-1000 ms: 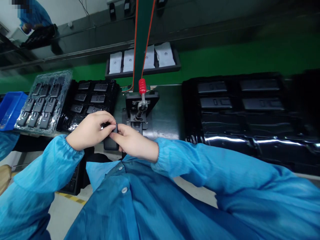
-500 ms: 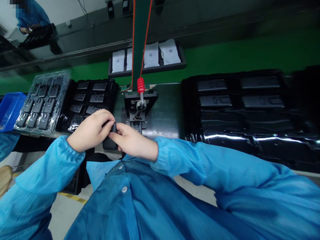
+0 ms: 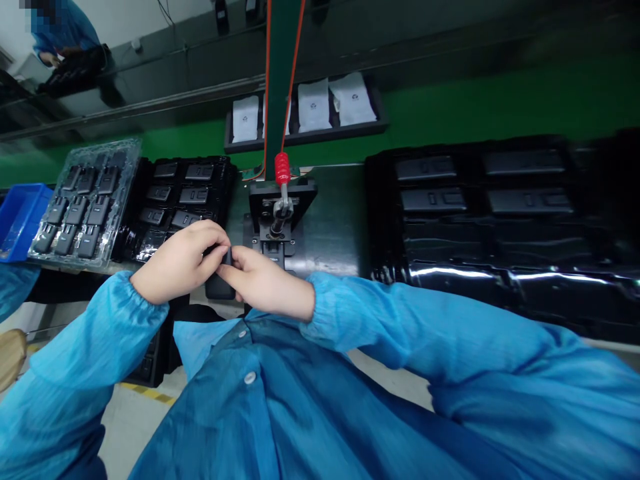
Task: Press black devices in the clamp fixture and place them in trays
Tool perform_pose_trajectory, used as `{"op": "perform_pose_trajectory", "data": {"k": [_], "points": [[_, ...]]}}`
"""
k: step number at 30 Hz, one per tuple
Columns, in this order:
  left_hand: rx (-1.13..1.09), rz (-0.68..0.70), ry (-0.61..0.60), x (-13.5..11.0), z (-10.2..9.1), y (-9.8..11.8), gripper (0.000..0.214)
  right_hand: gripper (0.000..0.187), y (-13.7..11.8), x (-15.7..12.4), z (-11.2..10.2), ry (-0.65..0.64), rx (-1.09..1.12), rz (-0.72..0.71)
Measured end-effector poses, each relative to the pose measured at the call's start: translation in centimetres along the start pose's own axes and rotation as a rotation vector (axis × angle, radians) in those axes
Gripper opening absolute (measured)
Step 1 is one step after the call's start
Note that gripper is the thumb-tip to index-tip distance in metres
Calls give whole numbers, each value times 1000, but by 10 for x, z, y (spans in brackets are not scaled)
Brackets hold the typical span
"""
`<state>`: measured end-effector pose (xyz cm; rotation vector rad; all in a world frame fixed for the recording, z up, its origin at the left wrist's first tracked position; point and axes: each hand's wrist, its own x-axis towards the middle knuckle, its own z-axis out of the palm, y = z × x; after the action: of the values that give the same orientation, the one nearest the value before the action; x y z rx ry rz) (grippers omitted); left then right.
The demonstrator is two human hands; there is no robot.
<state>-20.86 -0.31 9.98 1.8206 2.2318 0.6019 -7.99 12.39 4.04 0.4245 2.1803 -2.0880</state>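
My left hand (image 3: 177, 261) and my right hand (image 3: 263, 280) meet near the bench's front edge, fingers curled and pinched on a small black plastic part (image 3: 219, 285) held between them. Most of the part is hidden by my fingers. Just behind my hands stands a black clamp fixture (image 3: 280, 210) with a red-handled lever (image 3: 283, 169). To the left lies a black tray of dark rectangular parts (image 3: 185, 193), and beside it a clear blister tray of smaller black parts (image 3: 83, 203).
A large glossy black tray (image 3: 500, 220) fills the right side. A blue bin (image 3: 20, 217) sits at the far left. A dark tray with white packets (image 3: 310, 110) rides the green belt behind. A green post rises at centre. Another person in blue stands far back left.
My hands stay together on the black part, with only slight finger shifts. The tray of white packets has moved right along the belt.
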Motion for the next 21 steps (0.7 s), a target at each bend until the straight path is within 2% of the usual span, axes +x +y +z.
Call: {"op": "perform_pose_trajectory", "data": {"k": [7,21], "points": [[-4,40,7,0,-5,-1,15,24,0,0,0,13,-23,-13],[-171,-125,73,1,-2,1,12,15,4,1,1,5,7,-72]]}}
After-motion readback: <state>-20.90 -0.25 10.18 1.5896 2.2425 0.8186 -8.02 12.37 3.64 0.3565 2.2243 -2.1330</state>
